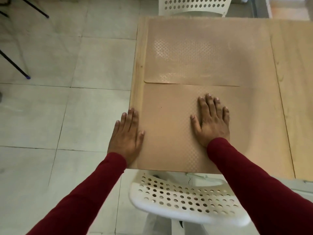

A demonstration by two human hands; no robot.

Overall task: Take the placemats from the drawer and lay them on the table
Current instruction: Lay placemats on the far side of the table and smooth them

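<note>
Two tan placemats are lying on the pale wooden table (291, 82), one beyond the other, edges touching or very slightly overlapping, I cannot tell which; both are showing rounded corners and a fine embossed diamond pattern that is catching the light in patches. The far placemat (194, 51) is reaching the table's far edge; the near placemat (166, 126) is running to the near edge. The right hand (211, 121) is resting flat on the near mat, fingers spread wide, gripping nothing; the left hand (127, 138) is lying open and flat at the mat's left edge, fingers together, partly over the table's left rim. Both arms are wearing dark red sleeves (254, 175). A white perforated chair (186, 199) is standing at the near side, another chair (194, 5) is being cut off at the top; the mats' right sides are blurring into the tabletop, so their right edges are hard to make out.
</note>
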